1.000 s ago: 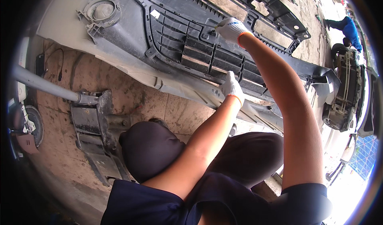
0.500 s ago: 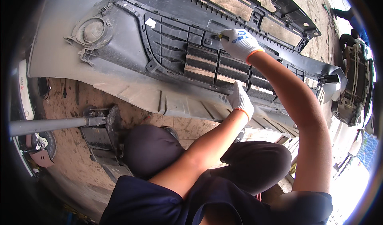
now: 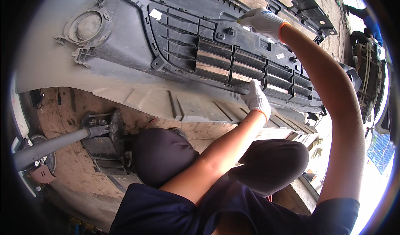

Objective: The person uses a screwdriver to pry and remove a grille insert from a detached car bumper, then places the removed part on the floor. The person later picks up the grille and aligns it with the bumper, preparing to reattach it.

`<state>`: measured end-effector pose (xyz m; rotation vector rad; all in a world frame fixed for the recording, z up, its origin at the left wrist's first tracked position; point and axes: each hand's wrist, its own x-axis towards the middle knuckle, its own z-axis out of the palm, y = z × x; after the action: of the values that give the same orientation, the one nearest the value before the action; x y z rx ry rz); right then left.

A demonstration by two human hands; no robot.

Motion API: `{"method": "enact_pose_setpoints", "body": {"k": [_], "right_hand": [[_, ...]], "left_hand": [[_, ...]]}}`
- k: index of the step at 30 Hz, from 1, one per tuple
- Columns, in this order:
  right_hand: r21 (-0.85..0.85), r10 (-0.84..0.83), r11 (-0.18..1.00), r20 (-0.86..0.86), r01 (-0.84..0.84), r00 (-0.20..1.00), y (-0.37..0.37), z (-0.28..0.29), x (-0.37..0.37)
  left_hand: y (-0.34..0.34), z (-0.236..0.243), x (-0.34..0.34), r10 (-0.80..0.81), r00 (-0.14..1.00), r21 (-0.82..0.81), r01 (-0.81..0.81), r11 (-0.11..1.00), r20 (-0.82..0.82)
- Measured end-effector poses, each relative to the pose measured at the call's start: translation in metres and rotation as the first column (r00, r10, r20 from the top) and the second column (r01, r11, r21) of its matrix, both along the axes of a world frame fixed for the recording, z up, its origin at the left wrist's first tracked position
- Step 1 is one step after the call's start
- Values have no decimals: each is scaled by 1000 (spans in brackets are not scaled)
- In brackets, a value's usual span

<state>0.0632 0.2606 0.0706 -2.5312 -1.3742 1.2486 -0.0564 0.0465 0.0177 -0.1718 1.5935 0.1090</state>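
A large car bumper [image 3: 137,78] lies inner side up before me, grey outside edge and black grille [image 3: 212,62] showing. My right hand [image 3: 263,23], in a white knit glove with an orange cuff, is closed round what looks like a screwdriver [image 3: 223,20]. Its thin shaft points left along the grille's upper edge; the handle is mostly hidden in the glove. On the grille's lower edge, my left hand [image 3: 256,98], gloved alike, is closed on the bumper, its fingers reaching up to the slats. A small white label [image 3: 156,14] sticks to the grille's left part.
A round lamp housing [image 3: 86,25] sits at the bumper's left. A grey pole with a black metal base [image 3: 102,141] stands left of my knees. Dark car parts [image 3: 371,74] lie at the far right, with another person's blue sleeve [image 3: 373,28] beyond.
My right hand has moved right and up off the grille, and the screwdriver's shaft now shows. The left hand keeps its hold on the lower edge. The bumper sits slightly differently in view.
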Motion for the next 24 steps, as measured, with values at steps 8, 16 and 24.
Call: {"method": "enact_pose_setpoints", "body": {"k": [8, 16, 24], "right_hand": [[-65, 602, 751, 476, -657, 641, -24, -8, 4], [-391, 734, 673, 460, -628, 500, -16, -7, -22], [-137, 772, 515, 503, -846, 388, 74, 11, 24]], "left_hand": [[3, 4, 1, -40, 996, 17, 41, 999, -76], [0, -7, 5, -83, 992, -40, 79, 996, -92], [1, -2, 1, -1, 999, 12, 1, 1000, -44]]}}
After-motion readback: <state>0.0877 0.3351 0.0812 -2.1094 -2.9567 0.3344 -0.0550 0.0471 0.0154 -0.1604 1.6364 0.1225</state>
